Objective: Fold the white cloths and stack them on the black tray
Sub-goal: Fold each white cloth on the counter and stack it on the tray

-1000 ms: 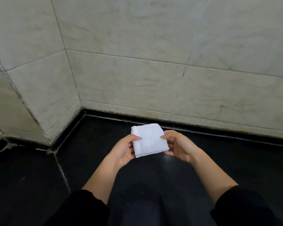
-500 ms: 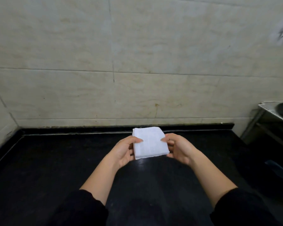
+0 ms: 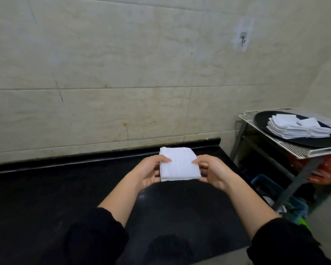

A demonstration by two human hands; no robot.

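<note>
Both hands hold one folded white cloth (image 3: 178, 164) over the black counter (image 3: 46, 197); the left hand (image 3: 148, 174) pinches its left edge, thumb lying on top at the cloth's nine o'clock, fingers curled beneath; the right hand (image 3: 215, 174) pinches the opposite edge, thumb tip on top at three o'clock, fingers tucked under; neither hand is spread, each is closed on the fabric.

The cloth is a thick square of several layers, held roughly flat between the two hands; whether it clears the counter I cannot tell for certain; its far edge points to twelve o'clock, toward the tiled wall (image 3: 122, 73).

From the cloth, at about two o'clock and well apart, the black tray (image 3: 262, 121) sits on a white wire rack (image 3: 294, 151); a stack of folded white cloths (image 3: 294, 128) lies on the tray, its top pieces not squared up.

Black sleeves (image 3: 96, 236) show at the frame's six o'clock; a small hook (image 3: 243, 40) is stuck to the wall at one o'clock.
</note>
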